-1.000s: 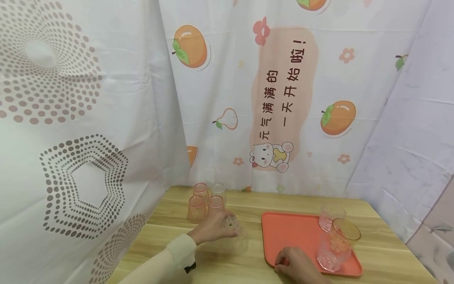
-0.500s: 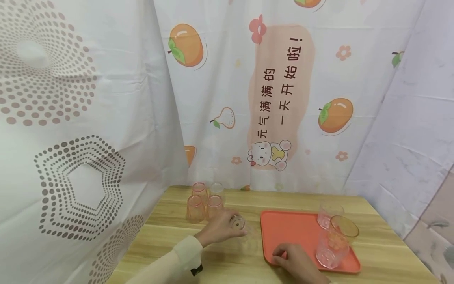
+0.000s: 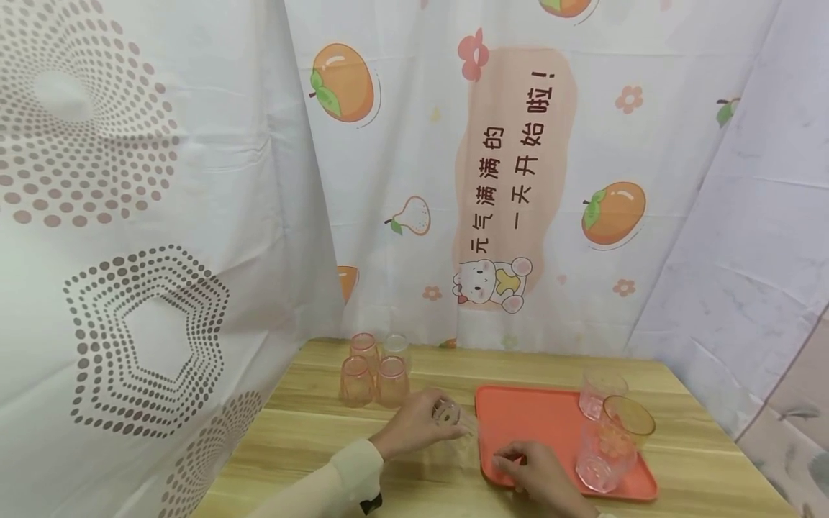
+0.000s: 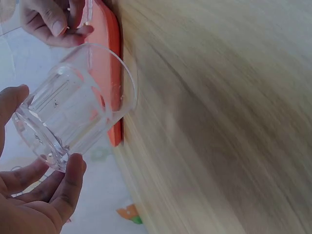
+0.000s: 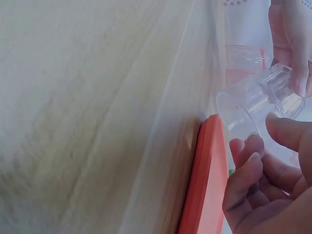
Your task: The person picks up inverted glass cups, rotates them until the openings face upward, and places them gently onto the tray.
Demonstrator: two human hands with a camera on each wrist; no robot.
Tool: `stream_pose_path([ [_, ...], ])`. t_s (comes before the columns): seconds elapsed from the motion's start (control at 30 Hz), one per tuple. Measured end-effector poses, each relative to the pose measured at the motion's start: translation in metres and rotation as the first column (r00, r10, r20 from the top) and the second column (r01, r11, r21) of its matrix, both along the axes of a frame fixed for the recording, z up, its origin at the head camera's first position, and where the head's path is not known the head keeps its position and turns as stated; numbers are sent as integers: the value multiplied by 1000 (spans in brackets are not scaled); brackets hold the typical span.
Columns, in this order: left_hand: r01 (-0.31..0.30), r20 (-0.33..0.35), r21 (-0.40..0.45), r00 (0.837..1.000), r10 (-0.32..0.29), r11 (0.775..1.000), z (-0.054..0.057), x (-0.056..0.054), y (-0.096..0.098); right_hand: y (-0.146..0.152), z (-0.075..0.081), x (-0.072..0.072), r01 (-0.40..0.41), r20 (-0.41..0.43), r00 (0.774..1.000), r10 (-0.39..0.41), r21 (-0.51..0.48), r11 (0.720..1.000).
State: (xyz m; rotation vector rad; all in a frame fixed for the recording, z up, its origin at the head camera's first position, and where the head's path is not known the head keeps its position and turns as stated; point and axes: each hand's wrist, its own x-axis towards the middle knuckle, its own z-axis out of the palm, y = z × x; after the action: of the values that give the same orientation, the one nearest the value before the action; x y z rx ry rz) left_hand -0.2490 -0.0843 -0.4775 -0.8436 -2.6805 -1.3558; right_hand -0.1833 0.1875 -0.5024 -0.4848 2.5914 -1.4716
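My left hand (image 3: 424, 424) grips a clear drinking glass (image 4: 73, 112) around its base end, thumb on one side and fingers on the other. The glass is tilted, its open mouth pointing toward the red tray (image 3: 518, 410). In the left wrist view its rim overlaps the tray's edge. My right hand (image 3: 540, 475) is over the tray's near left corner, fingers loosely curled with nothing between them. In the right wrist view its thumb and fingertips appear close to the mouth of the held glass (image 5: 263, 100).
Upside-down glasses stand at the back left: three pinkish ones, including this front pink glass (image 3: 392, 381), and a clear glass (image 3: 396, 345). On the tray's right side are a far glass (image 3: 599, 396), an amber-rimmed glass (image 3: 637, 417) and a near clear glass (image 3: 602, 464). Printed curtains (image 3: 401, 144) hang behind the table.
My left hand has carried the clear glass rightward from beside the upside-down glasses to near the tray's left edge. My right hand has shifted slightly left over the tray corner.
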Motion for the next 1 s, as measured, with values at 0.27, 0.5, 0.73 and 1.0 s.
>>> stream_pose_path([
  [0.27,10,-4,39,1000,-10,999,0,3,8,-4,-1,1,104,85,992,-95,-109,989],
  [0.5,6,73,72,997,-12,997,-7,2,9,-10,3,4,272,195,955,-224,-271,923],
  [0.73,46,90,83,994,-54,995,-13,6,10,-12,5,7,317,221,942,-252,-341,885],
  [1.0,100,30,95,994,-104,990,-22,3,13,-13,12,10,313,102,950,-295,-321,894],
])
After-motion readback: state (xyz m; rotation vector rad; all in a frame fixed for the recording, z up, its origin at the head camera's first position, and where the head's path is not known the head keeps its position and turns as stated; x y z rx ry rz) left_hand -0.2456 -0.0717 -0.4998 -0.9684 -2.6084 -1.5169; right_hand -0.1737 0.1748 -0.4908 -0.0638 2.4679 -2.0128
